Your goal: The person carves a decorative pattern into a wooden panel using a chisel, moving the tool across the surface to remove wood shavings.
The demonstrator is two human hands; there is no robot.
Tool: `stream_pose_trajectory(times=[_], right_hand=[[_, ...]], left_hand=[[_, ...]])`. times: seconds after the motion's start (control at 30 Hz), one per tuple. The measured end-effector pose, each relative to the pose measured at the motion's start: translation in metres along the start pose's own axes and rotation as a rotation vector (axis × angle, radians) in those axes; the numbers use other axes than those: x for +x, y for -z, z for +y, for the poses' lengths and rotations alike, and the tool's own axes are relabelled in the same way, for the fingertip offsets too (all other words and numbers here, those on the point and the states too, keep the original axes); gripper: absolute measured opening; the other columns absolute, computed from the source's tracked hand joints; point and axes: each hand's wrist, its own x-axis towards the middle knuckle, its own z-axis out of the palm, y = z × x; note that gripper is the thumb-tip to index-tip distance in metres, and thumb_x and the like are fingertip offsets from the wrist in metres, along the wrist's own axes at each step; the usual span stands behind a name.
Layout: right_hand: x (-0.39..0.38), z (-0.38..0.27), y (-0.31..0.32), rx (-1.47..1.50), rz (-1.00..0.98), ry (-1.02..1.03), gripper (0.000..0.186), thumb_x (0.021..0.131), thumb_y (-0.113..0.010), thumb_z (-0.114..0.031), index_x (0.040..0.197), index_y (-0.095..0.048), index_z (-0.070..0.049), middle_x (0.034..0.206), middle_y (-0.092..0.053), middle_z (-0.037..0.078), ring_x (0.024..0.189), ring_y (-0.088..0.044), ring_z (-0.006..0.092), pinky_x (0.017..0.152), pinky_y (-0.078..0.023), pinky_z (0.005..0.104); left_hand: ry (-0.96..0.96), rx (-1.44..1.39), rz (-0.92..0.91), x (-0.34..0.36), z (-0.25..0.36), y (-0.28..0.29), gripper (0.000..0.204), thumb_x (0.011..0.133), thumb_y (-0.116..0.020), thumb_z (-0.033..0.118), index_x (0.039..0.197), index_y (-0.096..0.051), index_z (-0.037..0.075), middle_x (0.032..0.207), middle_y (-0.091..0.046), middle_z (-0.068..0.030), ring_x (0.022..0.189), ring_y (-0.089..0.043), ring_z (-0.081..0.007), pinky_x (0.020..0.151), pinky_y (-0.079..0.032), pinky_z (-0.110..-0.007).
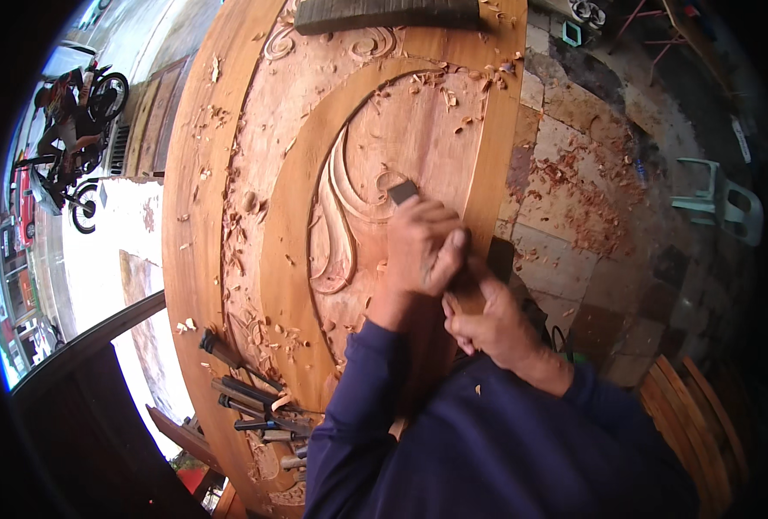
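Observation:
A large wooden panel lies under me, carved with a curved border and scrolling leaf shapes, and scattered with shavings. My left hand is closed around a chisel, whose wide dark metal end sits at a small curl in the carving, right of the long leaf. Below and to the right, my right hand grips the chisel's wooden handle, which is partly hidden by both hands. Several chisels and gouges lie in a group on the panel's lower left, left of my left forearm.
A dark wooden block rests at the panel's top. Right are a tiled floor with shavings, a pale plastic chair and wooden slats. Left are a parked motorcycle and a dark metal rail.

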Motion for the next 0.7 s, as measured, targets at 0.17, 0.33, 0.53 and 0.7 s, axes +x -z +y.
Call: stream_pose_trajectory(times=[0.17, 0.33, 0.53, 0.7], right_hand=[[-0.011, -0.001, 0.003, 0.052, 0.001, -0.041, 0.066, 0.086, -0.061, 0.008, 0.147, -0.046, -0.013, 0.087, -0.057, 0.001, 0.057, -0.054, 0.0085, 0.047, -0.045, 0.025], [0.005, -0.031, 0.011, 0.063, -0.043, -0.077, 0.058, 0.086, -0.062, 0.008, 0.139, -0.049, -0.011, 0.092, -0.059, 0.003, 0.059, -0.055, 0.008, 0.047, -0.046, 0.0243], [0.031, -0.038, 0.04, -0.036, 0.076, 0.199, 0.103, 0.083, -0.059, 0.008, 0.174, -0.021, -0.019, 0.102, -0.063, 0.004, 0.062, -0.055, 0.0071, 0.05, -0.049, 0.0226], [0.038, -0.074, 0.078, -0.085, 0.152, 0.272, 0.102, 0.087, -0.061, 0.009, 0.175, -0.018, -0.02, 0.108, -0.059, 0.004, 0.071, -0.056, 0.0059, 0.054, -0.051, 0.0206]], left_hand=[[0.004, 0.022, -0.022, -0.001, 0.011, -0.003, 0.025, 0.087, -0.058, 0.028, 0.071, -0.059, 0.009, 0.069, -0.052, -0.0098, 0.07, -0.054, -0.0327, 0.069, -0.039, -0.045], [0.023, 0.015, 0.047, 0.012, -0.004, -0.004, 0.024, 0.087, -0.058, 0.028, 0.072, -0.059, 0.01, 0.07, -0.052, -0.0093, 0.069, -0.053, -0.0323, 0.07, -0.038, -0.044], [0.017, 0.292, 0.004, 0.017, 0.029, -0.001, 0.05, 0.104, -0.051, 0.042, 0.146, -0.067, 0.018, 0.158, -0.053, -0.0175, 0.149, -0.046, -0.039, 0.125, -0.033, -0.05], [0.382, 0.735, -0.222, -0.004, 0.021, 0.008, 0.065, 0.106, -0.061, 0.043, 0.166, -0.046, 0.025, 0.176, -0.036, -0.0029, 0.164, -0.029, -0.0305, 0.134, -0.014, -0.056]])
